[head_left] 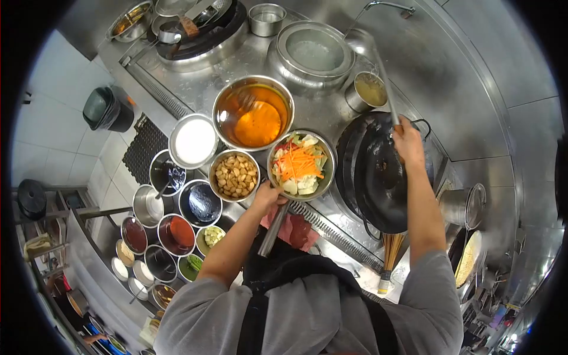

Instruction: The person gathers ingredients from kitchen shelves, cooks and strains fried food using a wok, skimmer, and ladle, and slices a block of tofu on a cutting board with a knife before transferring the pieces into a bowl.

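Note:
My right hand (408, 144) is closed around the handle of a long ladle (383, 77). The ladle's bowl end is up by the faucet, near a large lidded pot. Below that hand lies a dark wok (381, 189) on the stove. At the rim of a metal bowl (332, 155) my left hand (269, 198) is closed, its fingers partly hidden. Shredded carrot (299, 163) and cut cabbage fill this bowl. A thick metal handle (274, 229) slants down beside the left hand; what it belongs to is partly hidden.
Left of the vegetables stand a bowl of garlic cloves (234, 175), a pot of orange oil (222, 97) and a white-filled bowl (193, 140). Several sauce containers (176, 234) crowd the left side. A bamboo brush (390, 257) rests below the wok. A faucet (390, 6) reaches over the back.

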`<state>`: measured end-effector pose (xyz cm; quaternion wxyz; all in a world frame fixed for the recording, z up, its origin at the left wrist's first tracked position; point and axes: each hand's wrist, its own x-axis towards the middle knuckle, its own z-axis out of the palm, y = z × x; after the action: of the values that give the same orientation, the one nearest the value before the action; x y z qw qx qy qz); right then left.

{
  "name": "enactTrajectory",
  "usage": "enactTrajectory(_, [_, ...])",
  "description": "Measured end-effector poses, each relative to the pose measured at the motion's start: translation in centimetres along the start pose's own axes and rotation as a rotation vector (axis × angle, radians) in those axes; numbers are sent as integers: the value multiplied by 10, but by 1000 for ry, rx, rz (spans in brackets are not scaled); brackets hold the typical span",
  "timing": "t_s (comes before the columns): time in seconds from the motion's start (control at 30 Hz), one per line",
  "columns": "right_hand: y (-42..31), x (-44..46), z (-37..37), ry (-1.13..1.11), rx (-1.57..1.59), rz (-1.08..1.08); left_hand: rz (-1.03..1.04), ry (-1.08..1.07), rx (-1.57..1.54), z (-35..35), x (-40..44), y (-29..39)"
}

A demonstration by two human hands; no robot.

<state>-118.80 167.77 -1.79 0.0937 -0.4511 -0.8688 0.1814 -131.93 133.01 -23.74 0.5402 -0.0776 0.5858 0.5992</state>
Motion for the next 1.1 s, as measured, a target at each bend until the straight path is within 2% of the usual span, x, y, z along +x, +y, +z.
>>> enactTrajectory(0.13, [-14, 44, 64, 5, -72, -198, -26, 4, 228, -2, -18, 16])
enactTrajectory(0.2, [-53, 49, 82, -191, 278, 50, 31, -13, 263, -5, -20, 1])
enactTrajectory(0.23, [-59, 54, 91, -196, 282, 42, 28, 18, 308, -3, -21, -8])
enactTrajectory(0.27, [-63, 60, 101, -307, 653, 169, 32, 28, 306, -3, -22, -17])
enactTrajectory(0.3, [-70, 62, 107, -417, 1023, 298, 111, 62, 498, -4, -23, -24])
enactTrajectory(0.33, [-75, 59, 111, -421, 1029, 289, 189, 96, 692, -4, -22, -30])
enactTrajectory(0.37, [-82, 49, 112, -388, 1246, 344, 232, 117, 831, 0, -34, -23])
enactTrajectory(0.4, [-86, 38, 110, -351, 1461, 401, 237, 120, 834, 0, -37, -20])
enactTrajectory(0.43, [-88, 27, 104, -353, 1517, 382, 282, 105, 833, 0, -41, -20])
enactTrajectory(0.53, [-83, -4, 83, -380, 1555, 348, 402, 117, 829, 10, -49, -14])
enactTrajectory(0.6, [-80, -29, 65, -390, 1548, 373, 687, 184, 846, 17, -47, -6])
enactTrajectory(0.67, [-77, -59, 46, -421, 1591, 383, 770, 221, 875, 23, -40, 2])
enactTrajectory(0.8, [-66, -126, 20, -426, 1532, 404, 809, 274, 928, 32, -18, 5])
enactTrajectory(0.93, [-38, -184, 7, -485, 1487, 393, 806, 240, 1047, 45, 5, 2])
enactTrajectory(1.0, [-27, -212, -3, -471, 1445, 396, 784, 313, 1313, 68, 0, 11])
enactTrajectory(1.03, [-19, -223, -8, -511, 1425, 389, 661, 294, 1423, 80, 0, 17])
enactTrajectory(1.1, [-8, -244, -18, -541, 1408, 389, 604, 313, 1493, 98, -3, 26])
